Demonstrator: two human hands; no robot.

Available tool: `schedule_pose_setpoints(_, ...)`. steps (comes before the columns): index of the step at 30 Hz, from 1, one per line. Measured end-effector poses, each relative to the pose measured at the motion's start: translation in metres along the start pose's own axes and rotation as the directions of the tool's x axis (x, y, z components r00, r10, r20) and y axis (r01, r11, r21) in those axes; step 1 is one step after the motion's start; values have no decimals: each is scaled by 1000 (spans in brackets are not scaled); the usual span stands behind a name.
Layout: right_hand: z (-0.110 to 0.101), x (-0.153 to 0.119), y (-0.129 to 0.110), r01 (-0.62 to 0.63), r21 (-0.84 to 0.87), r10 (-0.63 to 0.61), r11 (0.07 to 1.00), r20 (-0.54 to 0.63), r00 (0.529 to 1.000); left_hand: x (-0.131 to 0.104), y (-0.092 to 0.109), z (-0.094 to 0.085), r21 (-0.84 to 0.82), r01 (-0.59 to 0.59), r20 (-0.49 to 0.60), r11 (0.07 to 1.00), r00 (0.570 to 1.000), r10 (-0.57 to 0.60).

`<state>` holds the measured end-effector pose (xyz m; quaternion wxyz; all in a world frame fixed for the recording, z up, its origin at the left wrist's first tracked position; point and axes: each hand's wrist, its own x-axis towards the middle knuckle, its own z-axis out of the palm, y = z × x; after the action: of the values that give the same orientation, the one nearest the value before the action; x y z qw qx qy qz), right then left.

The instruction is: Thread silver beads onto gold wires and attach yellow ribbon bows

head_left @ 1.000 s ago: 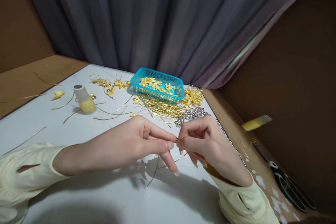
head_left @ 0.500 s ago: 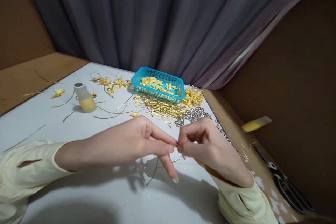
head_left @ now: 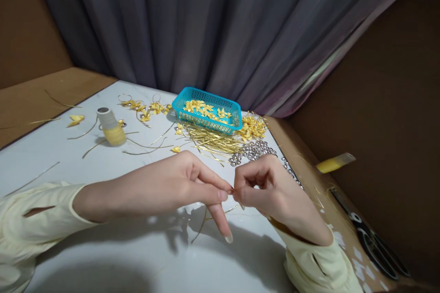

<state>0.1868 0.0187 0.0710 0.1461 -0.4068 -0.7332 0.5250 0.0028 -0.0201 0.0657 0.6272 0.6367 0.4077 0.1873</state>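
My left hand (head_left: pixel 182 183) and my right hand (head_left: pixel 271 190) meet fingertip to fingertip above the white tabletop (head_left: pixel 144 256). Thumb and index finger of each are pinched together on something tiny, mostly hidden by the fingertips. One lower finger of the left hand points down, away from the pinch. Thin gold strands (head_left: pixel 203 225) show below the fingers; whether they hang from the hands or lie on the table I cannot tell. Just beyond my right hand is a pile of silver beads (head_left: pixel 257 150), and a bundle of gold strips (head_left: pixel 211 139) lies past the fingertips.
A blue basket (head_left: pixel 237 124) holding yellow ribbon flowers stands at the back, with a heap of yellow flowers (head_left: pixel 253 127) beside it. Further left are a bottle (head_left: pixel 114 133) with yellow contents and finished-looking flower pieces (head_left: pixel 156 108). Black-handled scissors (head_left: pixel 373 242) and a yellow tube (head_left: pixel 336 163) lie right.
Almost nothing differs. Both hands keep the same pinch, with only a very slight shift of the fingers.
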Motion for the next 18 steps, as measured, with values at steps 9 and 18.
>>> schedule_pose_setpoints(9, 2, 0, 0, -5, -35, 5, 999, 15, 1000, 0, -1, -1, 13, -9, -12, 1000, 1000, 9)
schedule_pose_setpoints(18, -16, -15, -2, 136, 30, -127, 990, -200, 972, 2, -11, -10, 82, -39, -135, 996, 990, 50)
